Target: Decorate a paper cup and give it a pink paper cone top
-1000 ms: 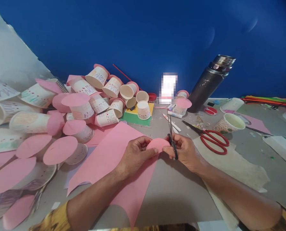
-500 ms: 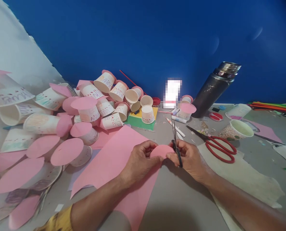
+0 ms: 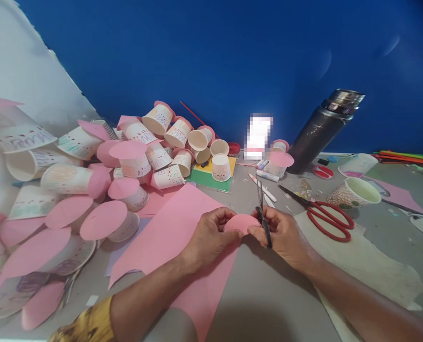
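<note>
Left hand and right hand both grip a pink paper disc above the worktop; right also holds black-handled scissors. Pink sheet lies beneath the left forearm.

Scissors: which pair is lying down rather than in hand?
The red-handled scissors, beside the right hand; the black-handled pair is in that hand.

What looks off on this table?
Mainly at left: decorated paper cups lie jumbled, several on their sides. The dark vacuum flask appears to lean right, though that may be lens distortion; its body is scuffed. Small scraps litter the tabletop. No spill visible.
</note>
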Available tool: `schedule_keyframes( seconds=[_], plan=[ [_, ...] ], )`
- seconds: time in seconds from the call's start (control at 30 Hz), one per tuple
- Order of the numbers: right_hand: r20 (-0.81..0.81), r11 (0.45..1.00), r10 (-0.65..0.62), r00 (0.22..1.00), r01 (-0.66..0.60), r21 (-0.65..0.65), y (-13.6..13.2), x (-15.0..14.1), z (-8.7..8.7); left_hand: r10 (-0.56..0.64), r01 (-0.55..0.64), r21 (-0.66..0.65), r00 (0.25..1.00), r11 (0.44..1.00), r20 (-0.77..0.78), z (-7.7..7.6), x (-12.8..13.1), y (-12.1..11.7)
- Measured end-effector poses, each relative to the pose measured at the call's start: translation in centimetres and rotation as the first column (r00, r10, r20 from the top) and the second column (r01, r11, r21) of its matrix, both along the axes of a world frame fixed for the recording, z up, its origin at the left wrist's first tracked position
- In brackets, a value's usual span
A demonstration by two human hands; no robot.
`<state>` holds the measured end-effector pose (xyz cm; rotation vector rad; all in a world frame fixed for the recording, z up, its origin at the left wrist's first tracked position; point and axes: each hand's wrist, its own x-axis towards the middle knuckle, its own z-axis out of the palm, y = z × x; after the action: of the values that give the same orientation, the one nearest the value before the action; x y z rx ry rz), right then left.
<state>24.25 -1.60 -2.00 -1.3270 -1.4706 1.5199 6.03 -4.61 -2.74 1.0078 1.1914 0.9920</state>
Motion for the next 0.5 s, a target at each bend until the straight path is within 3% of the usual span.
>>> schedule_keyframes(
  seconds=[0.27, 0.5],
  plan=[
    [-0.033, 0.999, 0.009, 0.999, -0.011, -0.050, 0.00, -0.14, -0.01, 0.002, 0.000, 0.065, 0.999, 0.998, -0.033, -0.45, -0.14, -0.10],
    [0.007, 0.999, 0.000, 1.000, 0.000, -0.038, -0.21, -0.31, 0.46, -0.019, 0.019, -0.007, 0.997, 1.000, 0.069, -0.07, 0.15, -0.03]
  ],
)
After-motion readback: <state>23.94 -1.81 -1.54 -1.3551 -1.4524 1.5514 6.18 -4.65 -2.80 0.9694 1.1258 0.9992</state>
